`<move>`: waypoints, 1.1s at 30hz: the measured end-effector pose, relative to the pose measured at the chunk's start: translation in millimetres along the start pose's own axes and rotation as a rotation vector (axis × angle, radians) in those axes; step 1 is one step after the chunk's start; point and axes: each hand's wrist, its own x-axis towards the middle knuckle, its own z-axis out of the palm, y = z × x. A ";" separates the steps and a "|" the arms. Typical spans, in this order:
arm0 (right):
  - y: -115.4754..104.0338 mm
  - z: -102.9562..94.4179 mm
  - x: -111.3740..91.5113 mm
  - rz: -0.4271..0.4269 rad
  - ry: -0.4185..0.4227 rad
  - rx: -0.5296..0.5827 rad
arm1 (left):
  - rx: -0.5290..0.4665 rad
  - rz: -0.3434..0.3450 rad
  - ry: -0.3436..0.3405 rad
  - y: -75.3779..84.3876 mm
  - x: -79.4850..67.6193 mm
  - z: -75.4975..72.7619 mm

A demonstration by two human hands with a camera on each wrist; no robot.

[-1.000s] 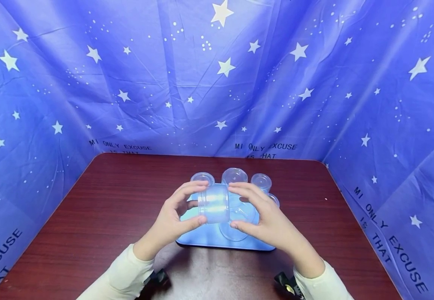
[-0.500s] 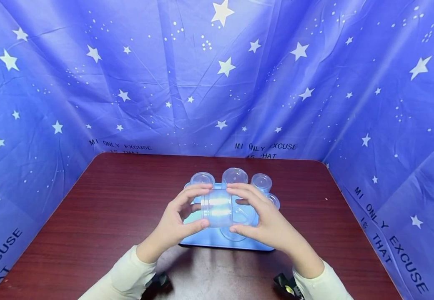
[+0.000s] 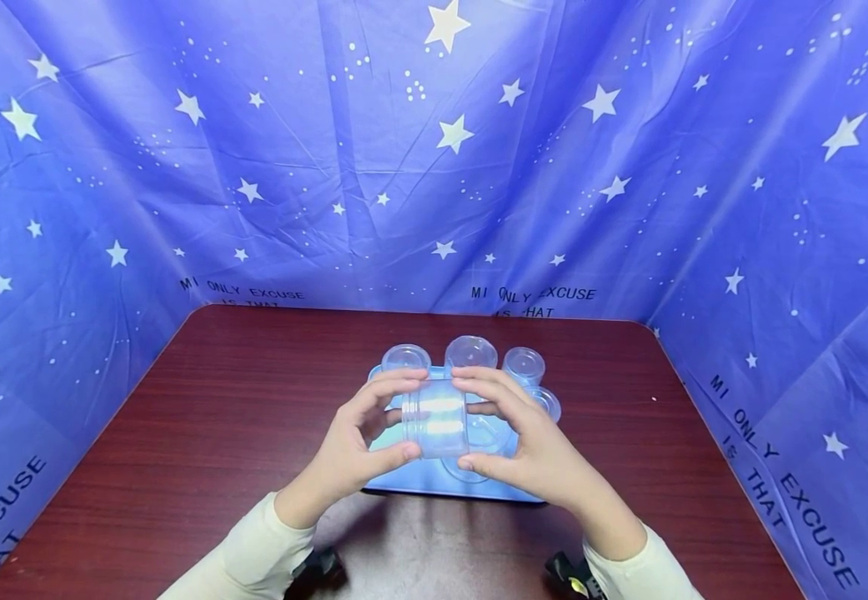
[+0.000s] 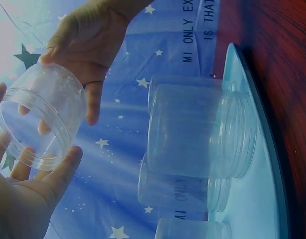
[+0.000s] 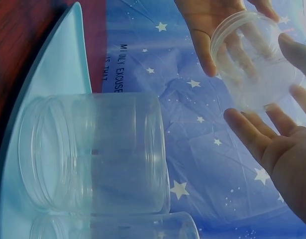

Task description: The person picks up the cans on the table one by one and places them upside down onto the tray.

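Observation:
Above the tray, a clear plastic jar (image 3: 436, 418) lies sideways between both hands, its ridged open mouth toward the left. My left hand (image 3: 351, 437) grips the mouth end, thumb below and fingers above. At the base end, my right hand (image 3: 539, 437) holds the jar with thumb and fingertips. The left wrist view looks into the jar's mouth (image 4: 36, 129), and nothing shows inside. Behind and below, more clear jars (image 3: 471, 352) stand mouth down on a light blue tray (image 3: 403, 482), partly hidden by the hands.
In the right wrist view, a large upturned jar (image 5: 118, 149) stands close beside the tray's raised rim (image 5: 68, 40). A dark red wood-grain table (image 3: 201, 417) lies under everything. Blue star-printed curtains (image 3: 373, 167) enclose its back and sides. Black wrist devices (image 3: 321, 571) show below the sleeves.
The held jar has shifted slightly right and nearer to me. My left hand has moved a little right with it; the right hand has barely moved. The jars on the tray have stayed put.

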 end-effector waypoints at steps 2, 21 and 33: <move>-1.1 0.5 0.3 -0.011 0.007 0.012 | -0.003 0.005 -0.003 0.4 0.2 0.1; -2.2 2.6 3.1 -0.016 0.029 0.021 | 0.048 -0.020 -0.017 4.1 -0.7 -3.3; -0.9 3.1 2.9 -0.022 0.050 0.010 | 0.081 -0.052 -0.004 3.7 1.4 -7.1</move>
